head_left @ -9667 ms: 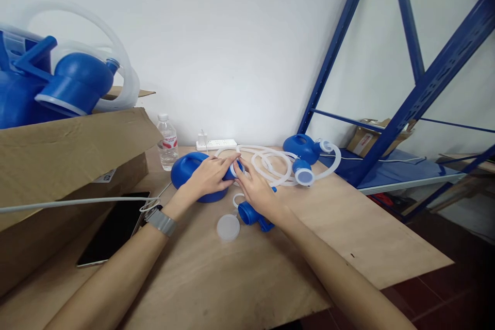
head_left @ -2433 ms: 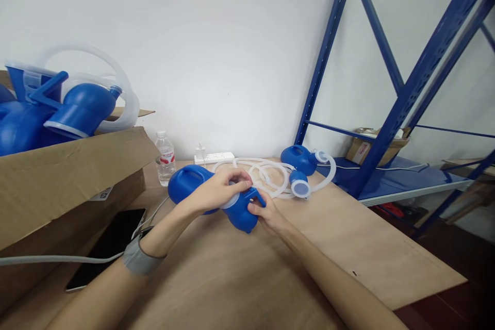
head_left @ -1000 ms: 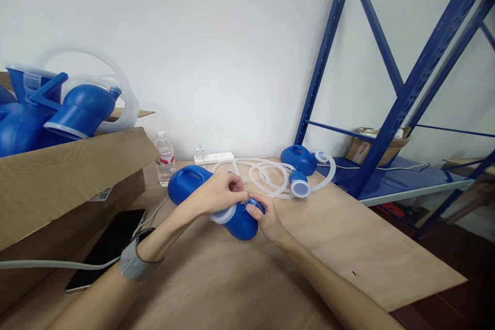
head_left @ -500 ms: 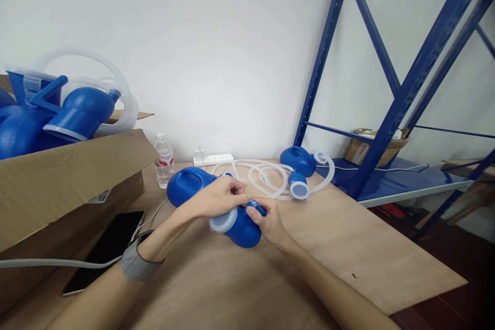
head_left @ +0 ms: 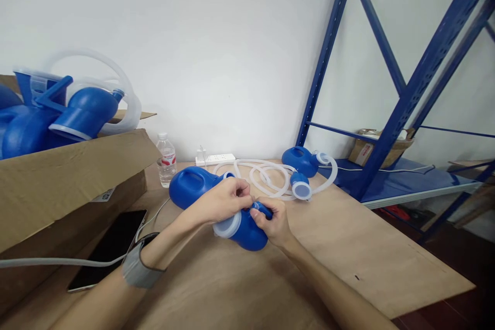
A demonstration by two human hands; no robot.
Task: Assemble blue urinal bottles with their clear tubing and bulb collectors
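Blue plastic cup (head_left: 251, 236), front-right of the blue jug (head_left: 187, 189): probably light, stiff and rather slick. Right hand (head_left: 275, 220), closed, grips its projecting bar (head_left: 264, 210); left hand (head_left: 228, 198), curled, has fingertips drawn together beside it, any hold hidden. Bar and white rim (head_left: 229, 227) likely suit gripping best.

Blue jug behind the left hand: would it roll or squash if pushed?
The blue jug might rock, given its rounded sides. Its walls show no dents, so it's probably fairly stiff. The smooth surface could be slippery.
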